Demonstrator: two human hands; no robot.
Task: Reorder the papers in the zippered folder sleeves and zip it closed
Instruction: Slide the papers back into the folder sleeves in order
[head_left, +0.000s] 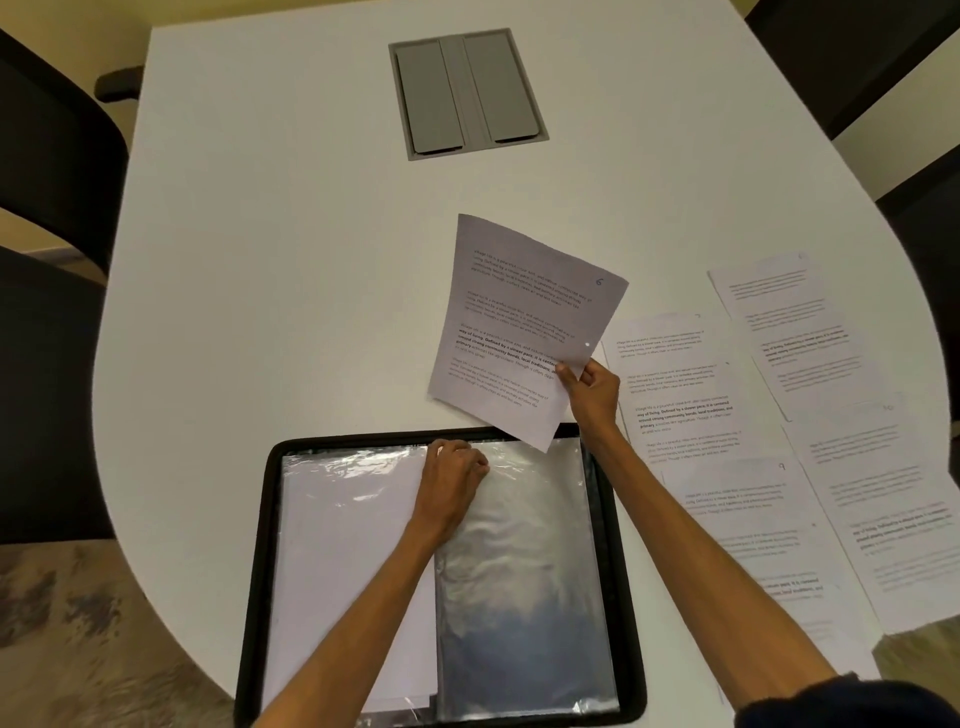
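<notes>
The black zippered folder (257, 561) lies open at the table's near edge, its clear sleeves spread flat. The left sleeve (343, 561) holds a white sheet; the right sleeve (524, 582) looks empty and shiny. My left hand (454, 475) rests with curled fingers on the top edge of the sleeves near the spine, seeming to pinch the plastic. My right hand (589, 387) pinches the lower right corner of a printed page marked 6 (519, 322), held tilted above the table just beyond the folder.
Several printed pages (769, 441) lie spread over the table's right side, reaching its edge. A grey cable hatch (467, 93) is set into the table further back. Dark chairs (47, 171) stand to the left and right.
</notes>
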